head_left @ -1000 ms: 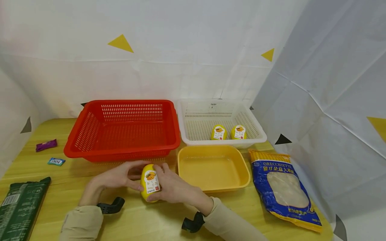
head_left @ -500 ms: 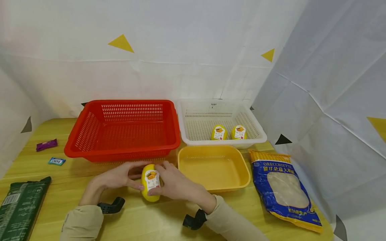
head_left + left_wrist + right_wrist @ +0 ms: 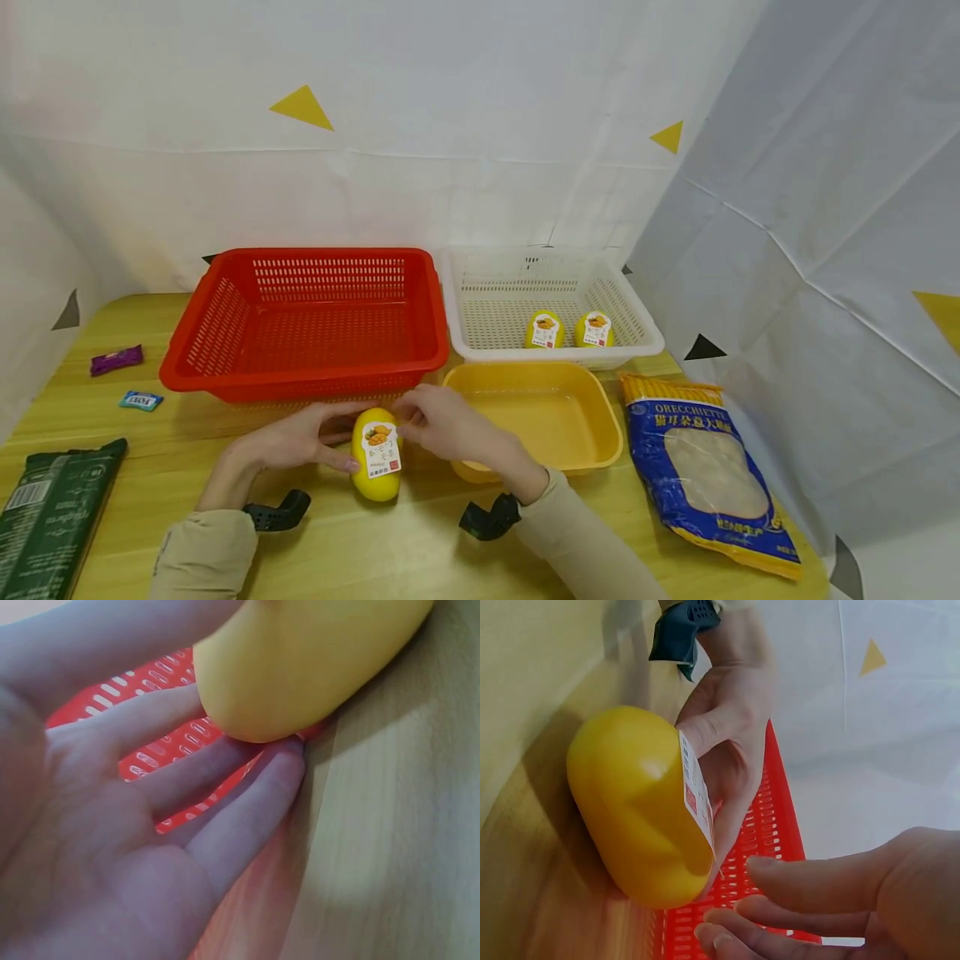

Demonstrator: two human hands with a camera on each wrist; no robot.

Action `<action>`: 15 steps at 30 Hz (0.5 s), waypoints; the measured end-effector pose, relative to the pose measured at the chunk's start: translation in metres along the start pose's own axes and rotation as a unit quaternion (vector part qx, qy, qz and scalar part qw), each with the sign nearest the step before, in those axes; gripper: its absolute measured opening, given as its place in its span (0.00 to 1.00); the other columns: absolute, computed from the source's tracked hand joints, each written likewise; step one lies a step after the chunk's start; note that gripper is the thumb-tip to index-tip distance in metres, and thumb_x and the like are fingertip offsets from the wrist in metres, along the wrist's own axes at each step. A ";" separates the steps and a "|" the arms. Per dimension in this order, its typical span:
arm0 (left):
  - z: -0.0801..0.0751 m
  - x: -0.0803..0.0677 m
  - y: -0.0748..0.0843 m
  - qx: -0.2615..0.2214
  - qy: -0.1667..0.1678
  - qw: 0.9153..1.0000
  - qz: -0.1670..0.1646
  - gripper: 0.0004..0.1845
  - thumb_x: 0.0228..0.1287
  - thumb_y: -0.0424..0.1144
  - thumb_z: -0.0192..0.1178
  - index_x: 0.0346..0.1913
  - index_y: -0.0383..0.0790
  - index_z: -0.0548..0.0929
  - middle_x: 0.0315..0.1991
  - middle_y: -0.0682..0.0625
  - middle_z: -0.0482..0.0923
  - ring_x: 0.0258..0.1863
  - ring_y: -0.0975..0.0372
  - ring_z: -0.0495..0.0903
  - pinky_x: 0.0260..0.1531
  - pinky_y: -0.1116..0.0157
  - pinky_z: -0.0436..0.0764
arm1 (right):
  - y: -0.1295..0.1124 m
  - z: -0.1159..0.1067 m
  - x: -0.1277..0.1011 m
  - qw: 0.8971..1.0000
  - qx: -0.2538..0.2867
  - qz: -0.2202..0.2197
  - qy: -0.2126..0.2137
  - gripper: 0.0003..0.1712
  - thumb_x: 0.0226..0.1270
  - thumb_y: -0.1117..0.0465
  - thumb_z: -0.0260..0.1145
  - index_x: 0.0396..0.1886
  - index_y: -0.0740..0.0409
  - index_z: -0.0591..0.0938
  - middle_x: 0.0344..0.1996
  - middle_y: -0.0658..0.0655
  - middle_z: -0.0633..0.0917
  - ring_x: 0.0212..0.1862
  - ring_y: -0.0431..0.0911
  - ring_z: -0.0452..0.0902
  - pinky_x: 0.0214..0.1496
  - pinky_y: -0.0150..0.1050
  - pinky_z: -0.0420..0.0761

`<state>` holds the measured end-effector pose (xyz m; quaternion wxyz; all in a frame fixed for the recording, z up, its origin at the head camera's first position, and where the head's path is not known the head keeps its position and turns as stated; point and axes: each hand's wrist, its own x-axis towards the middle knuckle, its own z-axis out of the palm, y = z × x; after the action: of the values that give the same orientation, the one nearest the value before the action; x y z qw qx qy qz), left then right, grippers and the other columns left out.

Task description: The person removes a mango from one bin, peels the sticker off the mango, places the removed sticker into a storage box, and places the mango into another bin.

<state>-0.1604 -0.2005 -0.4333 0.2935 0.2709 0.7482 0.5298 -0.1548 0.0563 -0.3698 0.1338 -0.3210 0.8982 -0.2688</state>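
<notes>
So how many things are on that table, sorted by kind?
Yellow egg-shaped containers: 3
Baskets: 2, red and white
Yellow tub: 1
Pasta bag: 1
Green packet: 1
Small wrapped sweets: 2, purple and blue
Total: 10

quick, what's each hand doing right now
Left hand: holds the yellow egg-shaped container upright on the table, thumb and fingers round it.
Right hand: open, holding nothing, fingers just off the container's top.
</notes>
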 end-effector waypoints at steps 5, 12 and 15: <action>0.000 0.000 0.000 0.002 0.001 1.000 -0.005 0.45 0.60 0.42 0.72 0.76 0.33 0.60 0.74 0.35 0.61 0.73 0.38 0.61 0.69 0.48 0.67 | 0.002 -0.001 0.004 1.000 -0.001 0.002 -0.004 0.13 0.70 0.65 0.66 0.51 0.62 0.85 0.43 0.54 0.88 0.41 0.39 0.81 0.46 0.28 0.81; 0.000 0.000 0.001 -0.001 0.000 1.000 -0.008 0.46 0.61 0.42 0.72 0.76 0.32 0.58 0.75 0.34 0.58 0.73 0.38 0.59 0.69 0.47 0.67 | 0.000 0.002 0.010 0.999 -0.005 0.023 -0.024 0.09 0.70 0.61 0.67 0.46 0.57 0.87 0.37 0.48 0.87 0.35 0.35 0.77 0.40 0.26 0.79; 0.000 0.000 0.002 -0.002 0.002 1.000 -0.013 0.47 0.61 0.42 0.71 0.76 0.31 0.58 0.75 0.33 0.58 0.73 0.38 0.59 0.69 0.47 0.66 | -0.001 0.005 0.011 0.999 -0.004 0.031 -0.020 0.08 0.70 0.60 0.68 0.45 0.56 0.87 0.36 0.47 0.87 0.34 0.35 0.76 0.39 0.26 0.78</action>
<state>-0.1600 -0.2005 -0.4317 0.2992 0.2596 0.7512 0.5280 -0.1605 0.0466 -0.3745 0.1588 -0.2985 0.9060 -0.2545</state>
